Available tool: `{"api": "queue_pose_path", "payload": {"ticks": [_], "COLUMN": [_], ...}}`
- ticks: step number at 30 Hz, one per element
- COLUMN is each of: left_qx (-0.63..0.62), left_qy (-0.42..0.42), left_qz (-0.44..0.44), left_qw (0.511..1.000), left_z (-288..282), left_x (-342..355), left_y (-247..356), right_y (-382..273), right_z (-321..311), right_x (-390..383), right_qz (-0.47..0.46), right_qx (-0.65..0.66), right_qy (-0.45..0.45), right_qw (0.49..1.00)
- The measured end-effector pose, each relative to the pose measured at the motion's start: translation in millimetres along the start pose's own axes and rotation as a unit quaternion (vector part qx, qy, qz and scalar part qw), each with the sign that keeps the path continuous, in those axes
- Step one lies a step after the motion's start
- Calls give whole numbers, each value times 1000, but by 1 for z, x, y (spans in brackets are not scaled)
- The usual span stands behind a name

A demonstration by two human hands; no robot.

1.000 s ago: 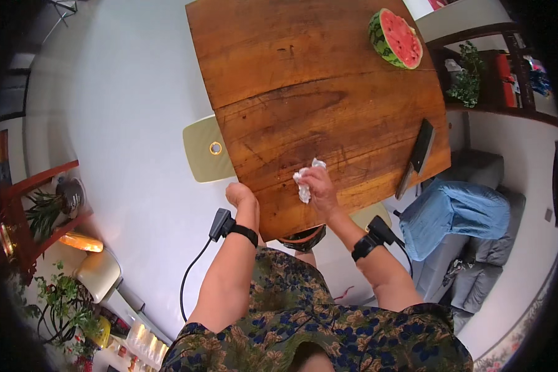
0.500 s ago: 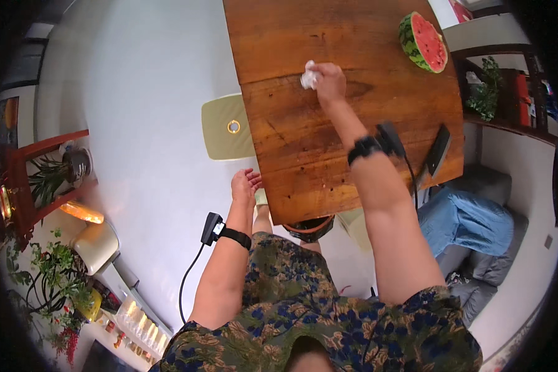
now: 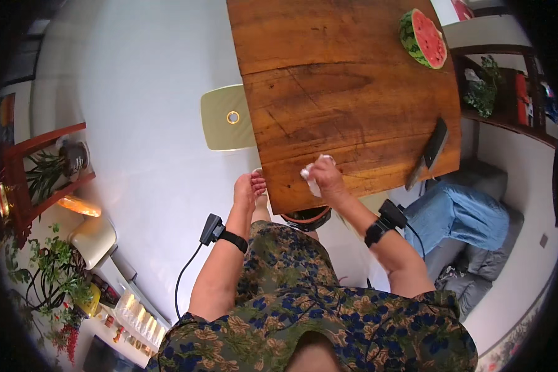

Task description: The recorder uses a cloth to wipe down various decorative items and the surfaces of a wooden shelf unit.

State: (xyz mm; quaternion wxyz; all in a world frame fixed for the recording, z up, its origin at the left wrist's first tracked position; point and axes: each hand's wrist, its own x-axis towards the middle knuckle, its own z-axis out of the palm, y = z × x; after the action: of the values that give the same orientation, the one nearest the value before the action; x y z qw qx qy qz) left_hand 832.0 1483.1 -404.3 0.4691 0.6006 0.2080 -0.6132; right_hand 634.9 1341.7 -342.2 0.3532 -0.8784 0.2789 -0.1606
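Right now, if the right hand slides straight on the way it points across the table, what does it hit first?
Probably nothing soon. The right hand, pressing a white cloth near the table's front edge, points up-left over bare wood. The knife and watermelon lie off to its right, seemingly out of that line.

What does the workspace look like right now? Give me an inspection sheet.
Surface: wooden table, brown, dark streaks in the grain.
Job's things: white cloth bunched under the right hand near the table's near edge.
Clutter: half watermelon, cut side up, at the far right corner; knife at the right edge.
Hands: right hand pressed on the cloth; left hand off the table beside its near left corner, fingers straight, holding nothing.
Cables: a black wire hangs from the left wristband; a short lead at the right wristband.
Surroundings: green stool left of the table, pale floor, potted plants at left, blue fabric at right.
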Motion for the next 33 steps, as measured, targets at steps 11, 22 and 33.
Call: {"api": "queue_pose_path", "payload": {"ticks": [11, 22, 33], "left_qx": [38, 9, 48], "left_qy": [48, 67, 36], "left_qz": [33, 25, 27], "left_qw": [998, 997, 998], "left_z": [-12, -27, -3], "left_x": [-18, -9, -10], "left_y": [-12, -1, 0], "right_y": [41, -7, -15], "right_z": [33, 57, -9], "right_x": [233, 79, -22], "right_qz": [136, -42, -79], "right_qx": [238, 6, 8], "right_qy": [218, 20, -92], "right_qw": [937, 999, 993]}}
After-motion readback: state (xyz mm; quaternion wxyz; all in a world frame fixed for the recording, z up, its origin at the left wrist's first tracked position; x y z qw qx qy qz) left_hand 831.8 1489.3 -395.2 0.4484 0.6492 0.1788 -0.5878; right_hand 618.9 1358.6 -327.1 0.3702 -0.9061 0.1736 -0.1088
